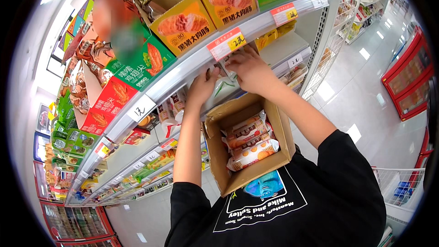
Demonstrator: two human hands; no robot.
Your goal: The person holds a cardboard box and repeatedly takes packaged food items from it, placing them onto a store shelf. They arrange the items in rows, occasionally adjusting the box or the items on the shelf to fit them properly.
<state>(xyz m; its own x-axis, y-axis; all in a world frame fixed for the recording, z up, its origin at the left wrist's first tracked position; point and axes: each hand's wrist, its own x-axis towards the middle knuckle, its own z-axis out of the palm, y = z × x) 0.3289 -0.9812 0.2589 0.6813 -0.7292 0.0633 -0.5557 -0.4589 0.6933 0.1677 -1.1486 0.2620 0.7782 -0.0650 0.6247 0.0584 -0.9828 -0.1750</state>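
Under the top shelf's edge, both hands reach onto a lower shelf. My left hand [204, 87] is at the left side of clear-and-white snack packets [222, 75], its thumb near them; whether it grips one is hidden. My right hand [247, 68] is on the right side of these packets, fingers bent over them and partly hidden by a price tag [226, 44]. Close to my body, below the hands, is an open cardboard box [288, 137] holding several wrapped packs of biscuits [253, 154], lying on their sides.
Cartons of meat snacks [185, 27] line the top shelf [185, 72]. More packets [171, 106] lie on the lower shelf to the left. A white wire rack [320, 72] stands at the shelf's right end, beside a tiled aisle. Red-framed cabinets [410, 75] stand across it.
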